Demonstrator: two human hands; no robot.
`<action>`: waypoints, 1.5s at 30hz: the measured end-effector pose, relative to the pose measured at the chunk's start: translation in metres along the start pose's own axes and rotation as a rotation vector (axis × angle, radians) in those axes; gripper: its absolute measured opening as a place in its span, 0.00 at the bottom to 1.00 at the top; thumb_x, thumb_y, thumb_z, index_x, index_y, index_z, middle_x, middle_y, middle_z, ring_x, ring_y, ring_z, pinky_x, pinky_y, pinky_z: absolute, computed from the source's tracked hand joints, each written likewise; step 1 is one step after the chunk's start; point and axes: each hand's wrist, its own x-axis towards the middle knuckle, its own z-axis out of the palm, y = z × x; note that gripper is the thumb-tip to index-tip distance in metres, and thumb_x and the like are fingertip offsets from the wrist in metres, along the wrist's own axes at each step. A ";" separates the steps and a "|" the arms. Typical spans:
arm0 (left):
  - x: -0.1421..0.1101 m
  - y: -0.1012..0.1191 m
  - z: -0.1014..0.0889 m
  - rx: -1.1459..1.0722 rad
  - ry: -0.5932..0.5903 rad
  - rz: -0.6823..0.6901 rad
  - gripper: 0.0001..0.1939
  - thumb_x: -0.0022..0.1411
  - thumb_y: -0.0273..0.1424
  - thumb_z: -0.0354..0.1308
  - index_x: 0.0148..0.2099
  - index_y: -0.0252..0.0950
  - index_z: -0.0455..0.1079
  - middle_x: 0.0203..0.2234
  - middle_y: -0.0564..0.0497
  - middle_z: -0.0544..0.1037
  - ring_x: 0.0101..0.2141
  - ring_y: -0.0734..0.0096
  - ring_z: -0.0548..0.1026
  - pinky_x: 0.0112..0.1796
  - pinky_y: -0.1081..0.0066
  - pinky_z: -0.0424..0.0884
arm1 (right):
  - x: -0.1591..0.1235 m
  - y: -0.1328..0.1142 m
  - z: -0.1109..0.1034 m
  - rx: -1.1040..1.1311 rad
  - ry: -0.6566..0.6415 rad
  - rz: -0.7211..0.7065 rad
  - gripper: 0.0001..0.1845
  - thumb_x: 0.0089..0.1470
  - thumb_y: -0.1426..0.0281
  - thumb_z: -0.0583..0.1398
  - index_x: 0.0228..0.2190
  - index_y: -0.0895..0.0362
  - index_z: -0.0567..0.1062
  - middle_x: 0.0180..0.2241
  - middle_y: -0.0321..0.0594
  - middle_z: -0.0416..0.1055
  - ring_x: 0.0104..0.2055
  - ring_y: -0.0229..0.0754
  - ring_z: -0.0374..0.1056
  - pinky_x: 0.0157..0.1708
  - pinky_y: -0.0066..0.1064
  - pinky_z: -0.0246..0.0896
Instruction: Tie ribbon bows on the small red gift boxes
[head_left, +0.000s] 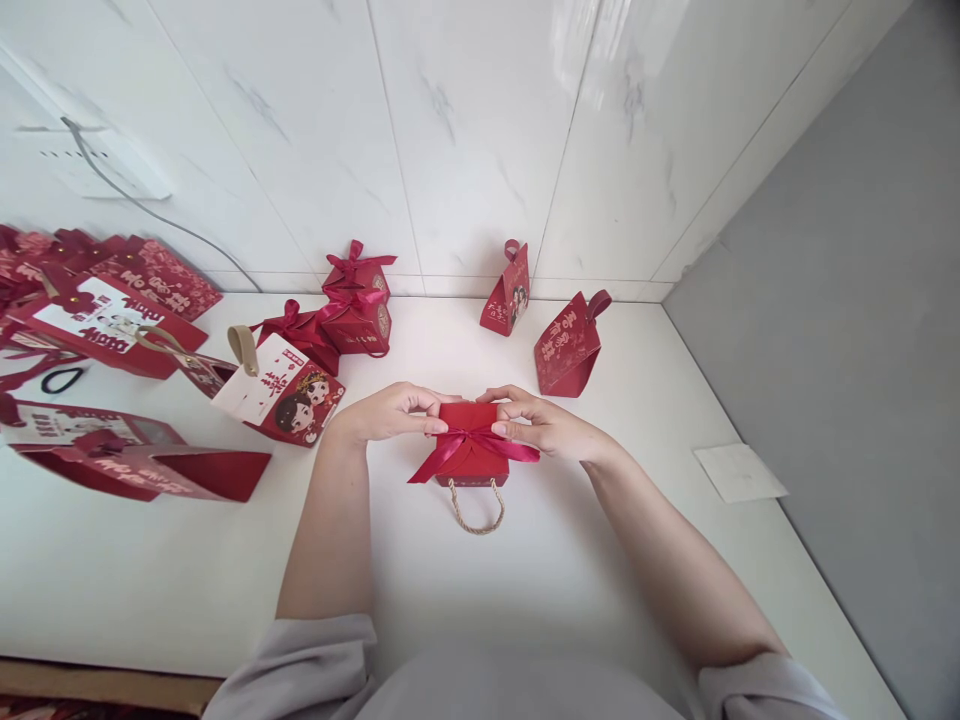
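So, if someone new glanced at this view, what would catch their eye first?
Probably the bright red box in the middle of the white table, between the person's hands, with a glossy ribbon across it and a rope handle on its near side. Next, perhaps the crowd of red boxes at the left, one showing a cartoon pair.

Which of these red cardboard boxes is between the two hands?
The red cardboard box with glossy magenta ribbon and beige rope handle. The left hand and right hand flank it; the others are farther away.
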 end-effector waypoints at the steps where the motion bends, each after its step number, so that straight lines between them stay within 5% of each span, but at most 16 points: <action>1: 0.000 0.000 0.000 -0.007 -0.015 0.006 0.18 0.57 0.42 0.60 0.25 0.33 0.66 0.46 0.41 0.76 0.51 0.56 0.71 0.45 0.67 0.65 | 0.000 0.000 0.000 0.007 -0.004 0.001 0.18 0.59 0.54 0.56 0.29 0.54 0.74 0.57 0.39 0.58 0.52 0.45 0.65 0.48 0.36 0.64; 10: 0.001 0.000 0.000 -0.014 -0.014 -0.020 0.17 0.58 0.43 0.59 0.26 0.36 0.67 0.43 0.41 0.78 0.64 0.56 0.55 0.56 0.61 0.57 | 0.000 -0.002 -0.003 0.036 -0.013 0.039 0.18 0.57 0.53 0.58 0.29 0.54 0.74 0.55 0.39 0.60 0.50 0.45 0.66 0.45 0.35 0.65; 15: 0.003 0.008 0.004 -0.001 0.053 -0.075 0.20 0.60 0.47 0.56 0.28 0.34 0.71 0.54 0.43 0.72 0.55 0.54 0.67 0.54 0.63 0.61 | -0.005 -0.008 -0.004 -0.020 0.002 0.034 0.16 0.59 0.54 0.56 0.32 0.52 0.76 0.57 0.39 0.60 0.55 0.47 0.63 0.48 0.36 0.64; 18: 0.002 0.014 0.007 -0.019 0.141 -0.112 0.18 0.60 0.47 0.55 0.37 0.37 0.73 0.57 0.44 0.69 0.55 0.57 0.68 0.55 0.62 0.62 | -0.009 -0.013 -0.005 -0.160 0.159 0.011 0.16 0.60 0.53 0.55 0.36 0.51 0.74 0.52 0.40 0.65 0.56 0.47 0.62 0.52 0.38 0.59; 22: -0.001 0.026 0.011 0.096 0.149 -0.112 0.14 0.58 0.43 0.59 0.42 0.41 0.72 0.61 0.48 0.63 0.59 0.57 0.63 0.57 0.60 0.59 | -0.015 -0.021 -0.003 -0.426 0.334 0.067 0.21 0.60 0.51 0.52 0.28 0.53 0.71 0.35 0.39 0.70 0.38 0.44 0.67 0.41 0.37 0.61; 30: 0.005 0.034 0.018 0.258 0.131 -0.123 0.10 0.57 0.40 0.59 0.34 0.39 0.75 0.59 0.48 0.65 0.60 0.53 0.62 0.55 0.59 0.61 | -0.030 -0.039 0.006 -0.420 0.035 0.280 0.26 0.59 0.51 0.53 0.20 0.55 0.74 0.17 0.34 0.65 0.18 0.36 0.56 0.20 0.31 0.45; 35: 0.008 0.037 0.024 0.293 0.133 -0.133 0.09 0.56 0.37 0.57 0.33 0.38 0.75 0.59 0.47 0.66 0.57 0.54 0.65 0.52 0.62 0.65 | -0.027 -0.038 0.006 -0.050 -0.175 0.312 0.23 0.60 0.55 0.53 0.27 0.55 0.79 0.27 0.38 0.77 0.31 0.41 0.72 0.35 0.31 0.60; 38: 0.009 0.038 0.026 0.309 0.144 -0.159 0.08 0.55 0.36 0.57 0.33 0.39 0.75 0.55 0.48 0.69 0.57 0.56 0.65 0.51 0.64 0.65 | -0.023 -0.032 0.005 0.015 -0.240 0.393 0.24 0.57 0.53 0.55 0.26 0.58 0.80 0.26 0.40 0.77 0.31 0.42 0.73 0.44 0.33 0.61; 45: 0.012 0.030 0.026 0.209 0.111 -0.160 0.08 0.54 0.37 0.58 0.31 0.38 0.72 0.42 0.49 0.77 0.53 0.58 0.70 0.51 0.65 0.66 | -0.019 -0.025 -0.002 -0.012 -0.365 0.407 0.22 0.53 0.52 0.59 0.30 0.59 0.80 0.27 0.41 0.77 0.30 0.41 0.72 0.34 0.29 0.59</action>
